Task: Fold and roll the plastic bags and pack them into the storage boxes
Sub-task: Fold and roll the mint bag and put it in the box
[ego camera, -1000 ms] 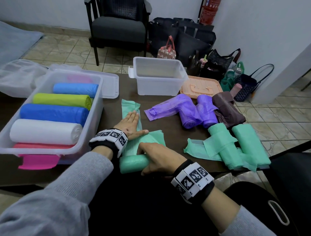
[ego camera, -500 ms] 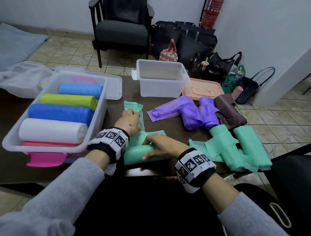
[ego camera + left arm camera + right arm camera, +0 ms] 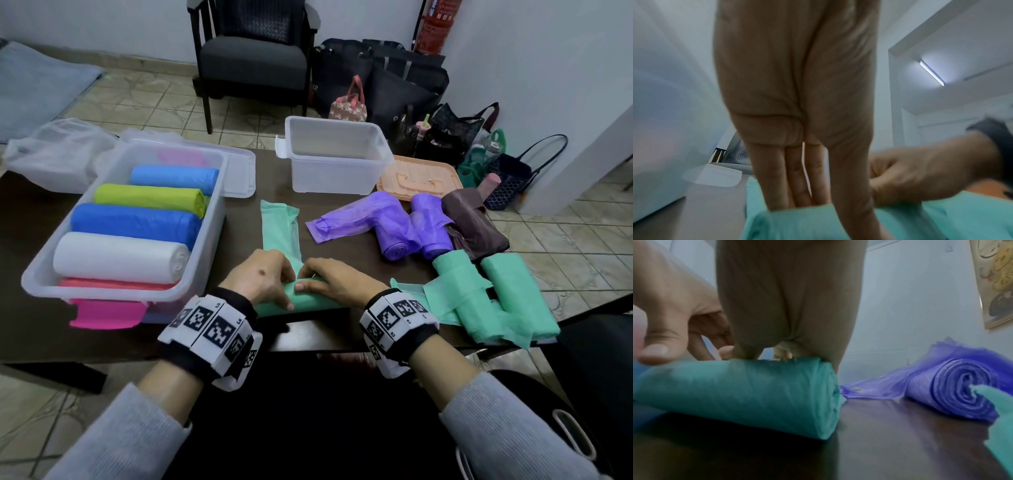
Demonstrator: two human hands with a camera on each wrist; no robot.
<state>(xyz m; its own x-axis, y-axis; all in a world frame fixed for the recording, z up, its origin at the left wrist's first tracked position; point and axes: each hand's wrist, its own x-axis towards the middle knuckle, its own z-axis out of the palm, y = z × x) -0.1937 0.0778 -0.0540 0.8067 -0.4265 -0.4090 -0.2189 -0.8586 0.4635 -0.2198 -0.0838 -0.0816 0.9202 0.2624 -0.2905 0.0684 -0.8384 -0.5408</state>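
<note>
A partly rolled green bag (image 3: 315, 305) (image 3: 735, 394) lies near the table's front edge. Its unrolled strip (image 3: 279, 226) stretches away from me. My left hand (image 3: 263, 281) (image 3: 797, 170) grips the roll's left part, with the fingers over the far side and the thumb on the near side. My right hand (image 3: 339, 282) (image 3: 787, 305) curls over the right part, and its fingertips are hidden behind the roll. The big clear box (image 3: 212, 219) at left holds several rolls: blue, lime, white and pink. A smaller clear box (image 3: 335, 178) stands empty at the back.
Right of my hands lie purple rolls (image 3: 397, 236) (image 3: 953, 389), a brown roll (image 3: 474, 229) and loose green rolls (image 3: 496, 298). An orange lid (image 3: 418, 178) and a clear lid (image 3: 241, 171) rest at the back. A chair and bags stand on the floor beyond.
My left hand has left the flat strip and come back onto the roll beside the right hand. The roll has moved a little away from the table edge.
</note>
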